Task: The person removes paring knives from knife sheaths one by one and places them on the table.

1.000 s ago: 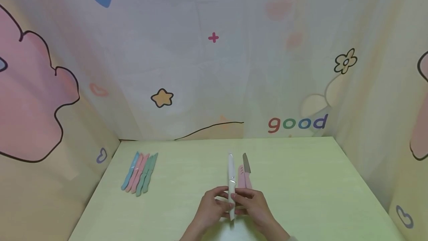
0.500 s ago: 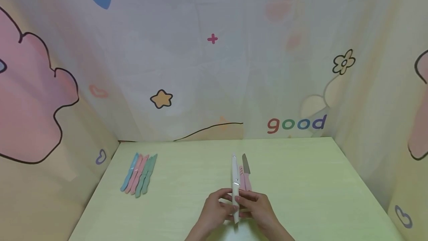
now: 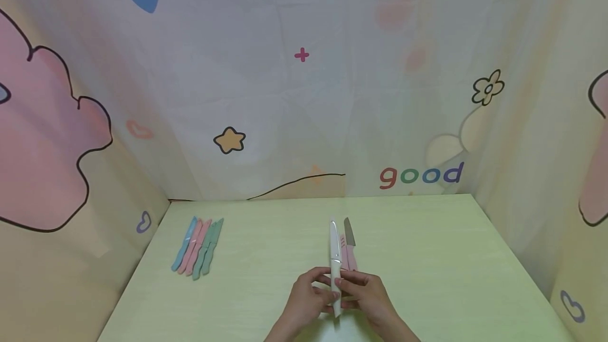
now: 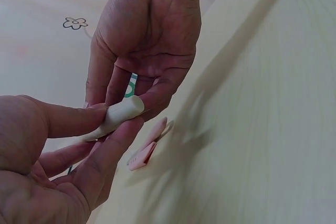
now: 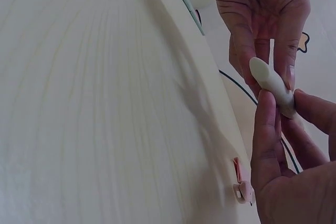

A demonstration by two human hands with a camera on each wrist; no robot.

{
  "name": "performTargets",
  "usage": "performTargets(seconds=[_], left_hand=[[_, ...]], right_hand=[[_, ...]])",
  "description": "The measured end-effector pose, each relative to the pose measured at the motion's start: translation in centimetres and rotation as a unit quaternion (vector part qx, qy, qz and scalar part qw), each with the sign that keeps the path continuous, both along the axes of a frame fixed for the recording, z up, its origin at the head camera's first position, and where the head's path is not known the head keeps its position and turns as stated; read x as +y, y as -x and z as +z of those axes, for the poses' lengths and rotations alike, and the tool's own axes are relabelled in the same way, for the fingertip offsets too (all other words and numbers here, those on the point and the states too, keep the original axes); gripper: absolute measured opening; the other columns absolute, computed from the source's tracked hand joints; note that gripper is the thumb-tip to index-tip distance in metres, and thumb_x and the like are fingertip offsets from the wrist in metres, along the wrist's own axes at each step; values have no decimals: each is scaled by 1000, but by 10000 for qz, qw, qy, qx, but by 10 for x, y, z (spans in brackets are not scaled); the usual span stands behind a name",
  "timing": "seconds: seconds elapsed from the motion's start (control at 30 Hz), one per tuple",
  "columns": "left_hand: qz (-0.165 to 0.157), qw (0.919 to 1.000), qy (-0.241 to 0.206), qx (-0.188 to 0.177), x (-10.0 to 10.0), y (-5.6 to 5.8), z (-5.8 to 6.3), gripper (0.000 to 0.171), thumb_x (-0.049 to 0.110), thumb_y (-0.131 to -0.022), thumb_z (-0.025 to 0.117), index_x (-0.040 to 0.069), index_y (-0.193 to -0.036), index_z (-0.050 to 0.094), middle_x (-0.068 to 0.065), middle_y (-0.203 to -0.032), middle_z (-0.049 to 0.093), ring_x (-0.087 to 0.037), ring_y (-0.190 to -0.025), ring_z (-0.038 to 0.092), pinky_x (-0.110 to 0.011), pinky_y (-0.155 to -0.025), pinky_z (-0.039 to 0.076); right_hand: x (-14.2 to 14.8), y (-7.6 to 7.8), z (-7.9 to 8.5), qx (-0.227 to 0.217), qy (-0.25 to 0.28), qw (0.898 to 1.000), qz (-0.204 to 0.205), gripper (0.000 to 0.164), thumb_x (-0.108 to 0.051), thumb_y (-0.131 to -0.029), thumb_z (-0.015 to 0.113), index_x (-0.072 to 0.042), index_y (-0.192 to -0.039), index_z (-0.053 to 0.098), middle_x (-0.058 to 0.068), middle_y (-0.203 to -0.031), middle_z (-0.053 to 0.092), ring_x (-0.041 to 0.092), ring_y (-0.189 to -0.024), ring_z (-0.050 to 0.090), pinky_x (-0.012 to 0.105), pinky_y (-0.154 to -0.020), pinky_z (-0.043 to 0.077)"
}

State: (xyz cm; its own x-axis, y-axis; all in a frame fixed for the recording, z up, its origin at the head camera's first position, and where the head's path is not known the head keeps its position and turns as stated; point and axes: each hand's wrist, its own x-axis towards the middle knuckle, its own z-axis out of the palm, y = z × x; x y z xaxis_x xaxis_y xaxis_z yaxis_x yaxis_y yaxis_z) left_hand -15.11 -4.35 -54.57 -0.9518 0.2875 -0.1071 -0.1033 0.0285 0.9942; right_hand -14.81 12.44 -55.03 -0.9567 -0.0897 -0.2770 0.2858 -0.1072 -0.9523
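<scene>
A knife with a white handle [image 3: 336, 284] and a pale, shiny blade [image 3: 335, 239] is held above the table, its tip pointing away from me. My left hand [image 3: 306, 294] pinches the handle from the left between thumb and fingers. From the right, my right hand [image 3: 369, 295] pinches the same handle a little nearer the blade. The handle's rounded butt [image 4: 133, 104] shows between both hands in the left wrist view. Just beyond the right fingers, a pink-handled knife [image 3: 350, 249] with a bare grey blade lies beside a pink slotted sheath [image 3: 344, 257], partly hidden behind the held knife.
At the table's left lie several knives side by side: a blue one [image 3: 184, 251], pink ones [image 3: 197, 252] and green ones [image 3: 209, 251]. The pale green table [image 3: 418, 257] meets printed curtains [image 3: 266, 78] at the back and sides.
Both hands and the white-handled knife have shifted slightly right, covering more of the pink sheath. Over the last half second they have stayed nearly still, and the other knives have not moved.
</scene>
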Motion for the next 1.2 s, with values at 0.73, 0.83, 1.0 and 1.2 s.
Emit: performTargets(seconds=[0.73,0.83,1.0,1.2], left_hand=[[446,9981,-421,-110,-7,41,6,42,26,-93,65,-3,-123,59,-17,-112,65,-23,-90,66,-42,-82,59],[525,9976,-440,-77,-4,50,6,41,27,-94,64,-2,-122,60,-16,-111,66,-23,-90,66,-41,-83,59],[468,9972,-572,-59,0,62,7,40,27,-94,65,-4,-119,61,-15,-106,69,-24,-90,66,-47,-86,56],[331,9981,-511,-32,3,71,11,36,23,-92,67,-3,-117,63,-15,-104,70,-24,-89,66,-49,-86,56]], right_hand=[[3,-9,8,96,-75,9999,11,42,-18,-85,75,6,-117,64,7,-95,70,22,-84,63,35,-65,62],[2,-11,9,84,-15,10000,9,42,-17,-86,74,7,-119,63,5,-93,70,21,-82,62,34,-64,61],[3,-14,8,67,45,10000,26,42,-16,-85,74,6,-119,62,5,-92,70,20,-81,62,35,-65,62],[5,-16,7,106,-9,9998,145,44,-19,-84,75,6,-118,63,5,-94,68,21,-83,61,36,-67,62]])
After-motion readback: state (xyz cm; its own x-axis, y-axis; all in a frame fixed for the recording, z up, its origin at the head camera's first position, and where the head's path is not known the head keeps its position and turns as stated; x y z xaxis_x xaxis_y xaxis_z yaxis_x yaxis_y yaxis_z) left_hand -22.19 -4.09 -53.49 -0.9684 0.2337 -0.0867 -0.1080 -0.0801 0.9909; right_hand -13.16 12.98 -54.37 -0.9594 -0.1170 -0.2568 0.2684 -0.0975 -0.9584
